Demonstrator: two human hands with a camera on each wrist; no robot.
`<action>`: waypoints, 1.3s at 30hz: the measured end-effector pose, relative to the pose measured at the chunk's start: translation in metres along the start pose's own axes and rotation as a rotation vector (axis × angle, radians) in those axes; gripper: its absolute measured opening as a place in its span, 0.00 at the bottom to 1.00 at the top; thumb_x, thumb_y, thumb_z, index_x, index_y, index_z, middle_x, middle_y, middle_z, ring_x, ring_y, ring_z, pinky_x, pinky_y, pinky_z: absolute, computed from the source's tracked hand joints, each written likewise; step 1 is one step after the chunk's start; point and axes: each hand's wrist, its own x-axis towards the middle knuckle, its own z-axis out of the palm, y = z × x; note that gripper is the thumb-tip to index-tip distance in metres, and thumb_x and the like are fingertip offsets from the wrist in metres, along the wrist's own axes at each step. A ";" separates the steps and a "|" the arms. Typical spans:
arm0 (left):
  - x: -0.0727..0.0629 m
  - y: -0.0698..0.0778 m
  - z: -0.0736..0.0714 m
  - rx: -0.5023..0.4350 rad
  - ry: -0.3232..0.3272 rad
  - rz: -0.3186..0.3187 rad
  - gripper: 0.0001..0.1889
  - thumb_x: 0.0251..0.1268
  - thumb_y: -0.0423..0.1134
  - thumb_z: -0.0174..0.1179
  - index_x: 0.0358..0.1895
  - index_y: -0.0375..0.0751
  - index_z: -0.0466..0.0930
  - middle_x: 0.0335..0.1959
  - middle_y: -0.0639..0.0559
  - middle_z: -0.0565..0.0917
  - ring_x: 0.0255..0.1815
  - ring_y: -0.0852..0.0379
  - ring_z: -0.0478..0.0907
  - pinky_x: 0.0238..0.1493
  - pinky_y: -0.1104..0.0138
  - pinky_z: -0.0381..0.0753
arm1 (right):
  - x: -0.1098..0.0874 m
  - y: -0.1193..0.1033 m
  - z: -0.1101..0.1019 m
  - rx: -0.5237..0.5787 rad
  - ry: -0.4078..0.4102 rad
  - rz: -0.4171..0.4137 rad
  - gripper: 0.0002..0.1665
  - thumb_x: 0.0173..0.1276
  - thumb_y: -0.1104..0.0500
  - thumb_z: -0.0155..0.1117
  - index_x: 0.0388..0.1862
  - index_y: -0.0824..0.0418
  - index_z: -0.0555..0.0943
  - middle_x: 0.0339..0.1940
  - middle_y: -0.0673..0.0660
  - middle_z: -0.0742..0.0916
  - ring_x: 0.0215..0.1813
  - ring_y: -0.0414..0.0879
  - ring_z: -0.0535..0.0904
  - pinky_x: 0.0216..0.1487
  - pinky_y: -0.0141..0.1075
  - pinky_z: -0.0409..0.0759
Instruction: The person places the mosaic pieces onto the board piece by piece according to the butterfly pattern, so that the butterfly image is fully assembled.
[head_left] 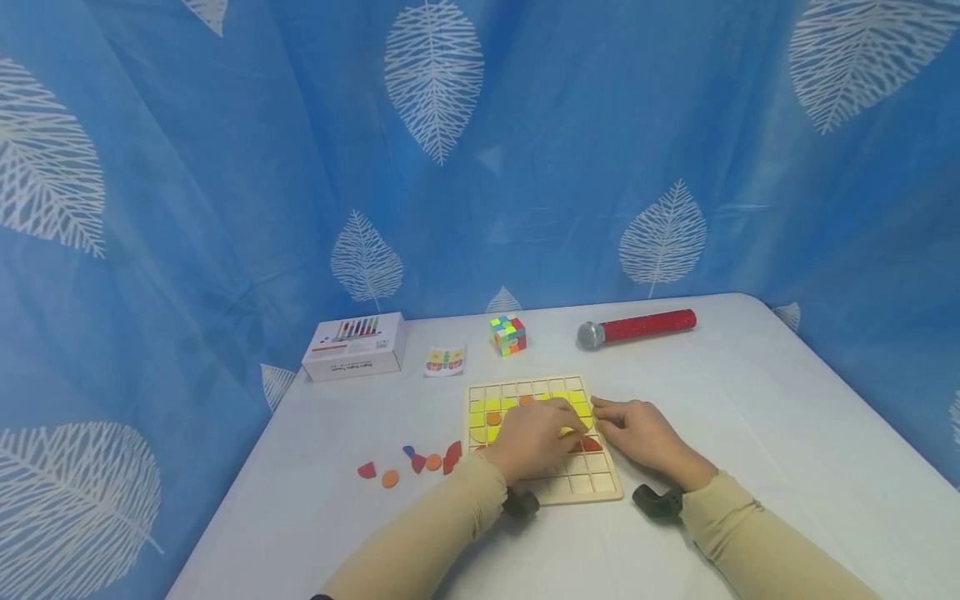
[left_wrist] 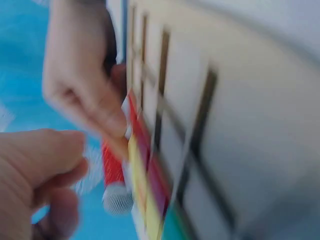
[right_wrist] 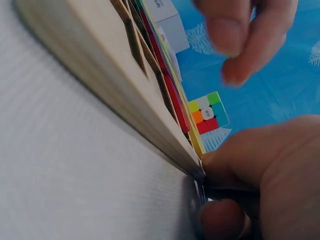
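Note:
A square wooden grid board (head_left: 558, 497) lies on the table, with yellow, orange and red flat pieces in its cells. Over its middle hovers my left hand (head_left: 536, 433), thumb and fingers loosely bent. No piece shows between them in the left wrist view, where the left hand (left_wrist: 40, 175) is near a red piece (left_wrist: 132, 110). My right hand (head_left: 637, 425) touches the board's right edge with thumb and fingertips, beside a red piece (head_left: 591, 444). In the right wrist view the thumb of the right hand (right_wrist: 280, 165) meets the wooden rim (right_wrist: 150, 112). The left forearm and hand cover part of the board.
Loose red, blue and orange pieces (head_left: 390, 478) lie left of the board. Behind it stand a white box (head_left: 352, 358), a printed butterfly card (head_left: 446, 362), a colored puzzle cube (head_left: 508, 335) and a red microphone (head_left: 648, 326). A blue leaf-patterned curtain (head_left: 540, 208) hangs behind.

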 end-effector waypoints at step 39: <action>-0.221 -0.169 -0.067 -0.450 0.004 -0.879 0.22 0.54 0.43 0.78 0.52 0.43 0.85 0.46 0.48 0.87 0.46 0.52 0.82 0.46 0.54 0.84 | 0.001 -0.004 0.005 -0.038 -0.058 0.056 0.24 0.74 0.56 0.64 0.65 0.62 0.82 0.72 0.60 0.79 0.73 0.67 0.72 0.69 0.63 0.71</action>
